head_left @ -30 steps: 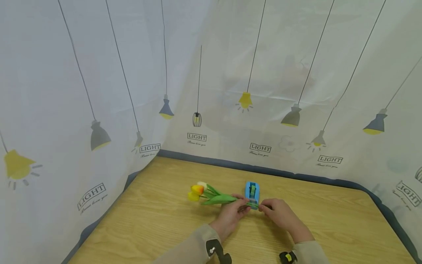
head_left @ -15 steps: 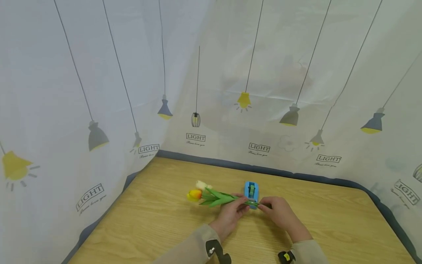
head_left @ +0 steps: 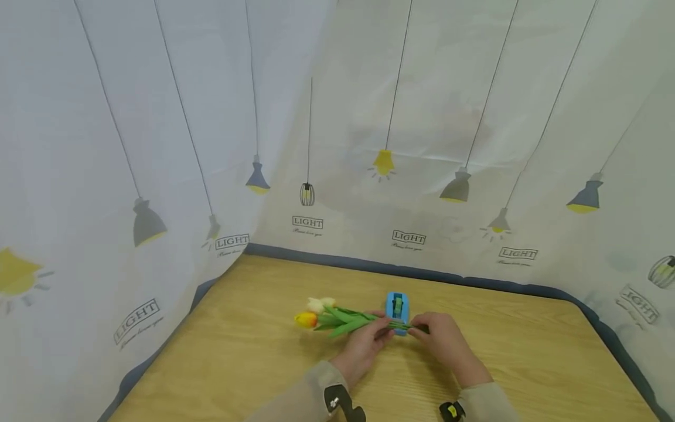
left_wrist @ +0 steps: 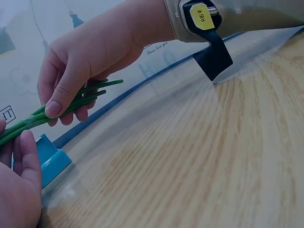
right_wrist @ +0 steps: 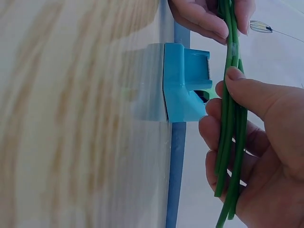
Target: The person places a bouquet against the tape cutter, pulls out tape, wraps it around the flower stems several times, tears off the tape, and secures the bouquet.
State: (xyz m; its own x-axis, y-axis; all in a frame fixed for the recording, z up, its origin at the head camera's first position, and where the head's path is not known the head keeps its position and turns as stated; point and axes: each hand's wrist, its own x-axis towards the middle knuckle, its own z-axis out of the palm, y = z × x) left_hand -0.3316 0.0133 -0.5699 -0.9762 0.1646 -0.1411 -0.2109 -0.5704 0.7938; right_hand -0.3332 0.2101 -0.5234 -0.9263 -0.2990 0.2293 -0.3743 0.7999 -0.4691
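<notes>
Holding a bunch of tulips [head_left: 343, 319] with both hands, I have its green stems [right_wrist: 227, 123] just above the near end of a blue tape dispenser [right_wrist: 178, 90], with a gap between them. My left hand [head_left: 364, 346] is to the dispenser's left, thumb and fingers bent about the stems on the bloom side; my right hand [head_left: 443, 340] is to its right, barely parted, the thumb pinching the stems against curled fingers while their ends stick out past. A glossy, clear-looking strip [right_wrist: 234, 49] shows on the stems between my hands. Well to the dispenser's left are an orange-and-yellow bloom [head_left: 306, 319] and, farther from me, cream blooms [head_left: 320, 305]; I cannot tell whether they touch the wood-grain table [head_left: 527, 340]. The dispenser stands on that table with a green roll [head_left: 398, 305] in it, and behind it rises a pale cloth [head_left: 358, 105] printed with hanging lamps.
</notes>
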